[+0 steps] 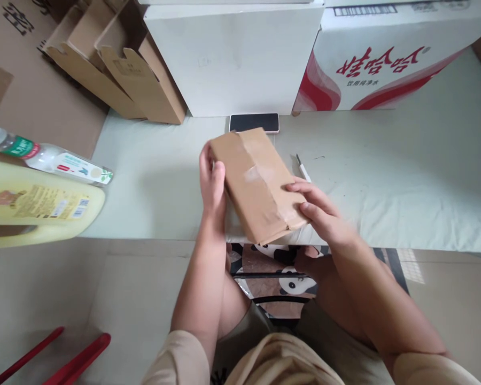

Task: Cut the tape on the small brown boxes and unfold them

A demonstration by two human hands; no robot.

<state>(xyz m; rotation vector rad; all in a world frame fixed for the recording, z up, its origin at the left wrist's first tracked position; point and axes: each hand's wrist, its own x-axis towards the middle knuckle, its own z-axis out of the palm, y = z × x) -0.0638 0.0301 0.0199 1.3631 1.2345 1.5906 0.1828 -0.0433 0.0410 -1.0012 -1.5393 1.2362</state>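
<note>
Between my hands is a small brown cardboard box (250, 176), tilted, with clear tape along its middle. My left hand (212, 179) grips its left side, the thumb at the top edge and the other fingers partly hidden behind it. At the lower right corner my right hand (318, 208) holds it with fingers lying over the top face. A slim pen-like tool with a white handle (304, 171) and a dark tip lies on the cloth beyond my right hand. Behind the box a phone (254, 122) rests with its dark screen up.
White boxes (236, 59) and a red-and-white carton (385, 69) line the back. Open cardboard boxes (124, 64) stand at the back left. A plastic bottle (44, 155) and a yellow jug (44, 203) are at left. Pale cloth (404, 176) covers the table.
</note>
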